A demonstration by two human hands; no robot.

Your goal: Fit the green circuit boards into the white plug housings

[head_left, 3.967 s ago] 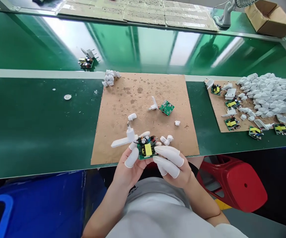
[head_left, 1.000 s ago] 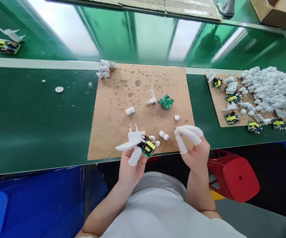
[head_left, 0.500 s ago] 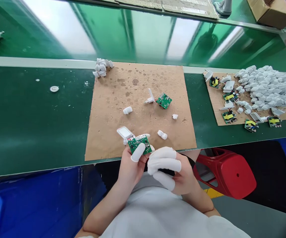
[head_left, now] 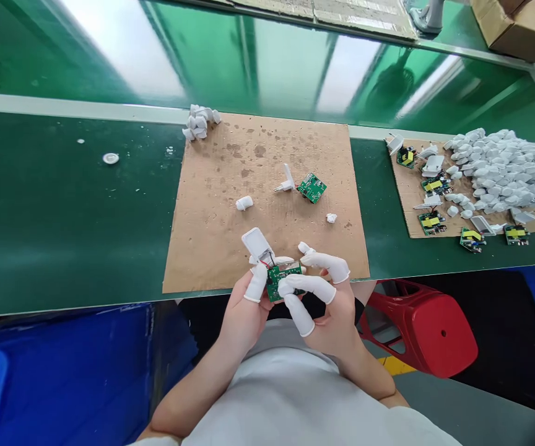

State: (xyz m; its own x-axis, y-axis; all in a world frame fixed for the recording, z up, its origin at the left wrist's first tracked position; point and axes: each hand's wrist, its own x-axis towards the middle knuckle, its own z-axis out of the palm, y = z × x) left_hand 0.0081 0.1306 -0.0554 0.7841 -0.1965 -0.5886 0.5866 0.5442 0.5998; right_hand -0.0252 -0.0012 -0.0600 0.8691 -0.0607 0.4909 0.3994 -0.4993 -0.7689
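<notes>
My left hand grips a green circuit board at the front edge of the cardboard, thumb at its left side. A white plastic cover hangs from that board by short wires and stands tilted beyond the thumb. White finger cots sleeve several fingers of both hands. Over the board's right part, my right hand has thumb and index finger pinched together; whatever sits between them is hidden. Just beyond its fingers lies a white lump. Farther back rests another green board, wired to a white plug piece.
The cardboard sheet also bears a white roll, a small crumbly lump and a cluster of white pieces. At right, a large white pile lies beside several wired boards. A red stool stands below the table.
The held board has shifted right, and its cover now stands more upright. My right hand has come onto the board, while the left thumb has moved off its face to the side.
</notes>
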